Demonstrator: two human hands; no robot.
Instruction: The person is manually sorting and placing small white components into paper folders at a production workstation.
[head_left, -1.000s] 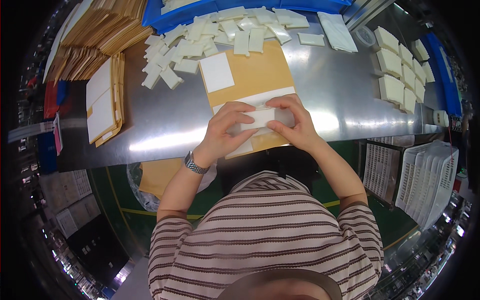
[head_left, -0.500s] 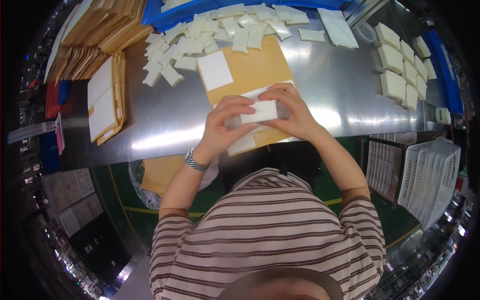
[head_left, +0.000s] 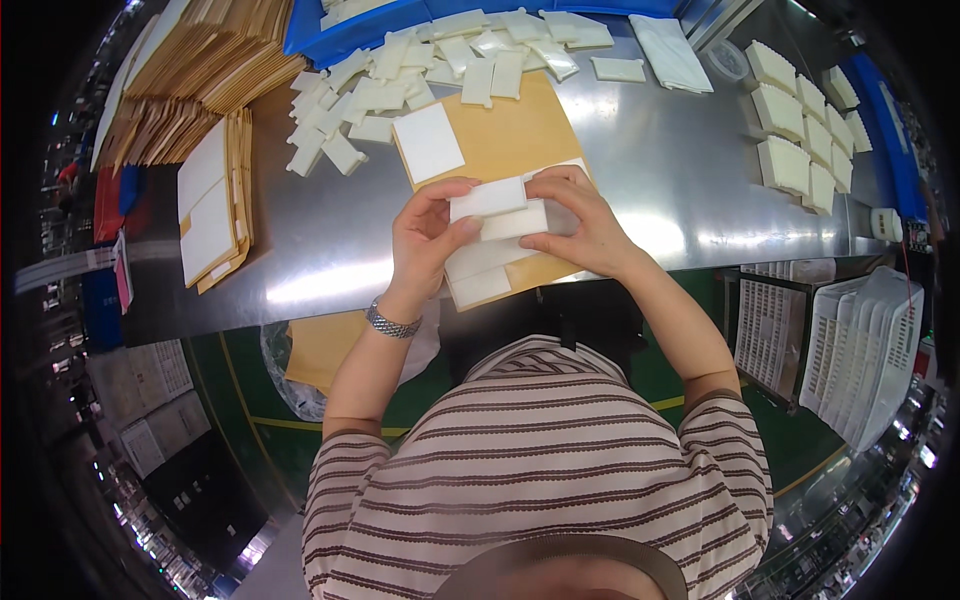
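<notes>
My left hand (head_left: 422, 238), with a metal watch on the wrist, pinches a flat white rectangular plastic piece (head_left: 486, 198) between thumb and fingers. A second white piece (head_left: 516, 222) is gripped by my right hand (head_left: 588, 228), just below and slightly right of the first. The two pieces overlap in view; whether they touch, I cannot tell. Both are held over a brown paper envelope (head_left: 530, 130) with white labels, lying on the metal table. Part of the envelope is hidden by my hands.
Loose white pieces (head_left: 375, 95) lie heaped at the far left, before a blue bin (head_left: 400, 20). Brown envelopes (head_left: 215, 60) are stacked at left, with more nearby (head_left: 215, 200). Rows of stacked white pieces (head_left: 782, 112) stand at right, near a folded white bag (head_left: 672, 52).
The white pieces were lined up together between both hands. Now the left hand has shifted one up and to the left, so two separate pieces show.
</notes>
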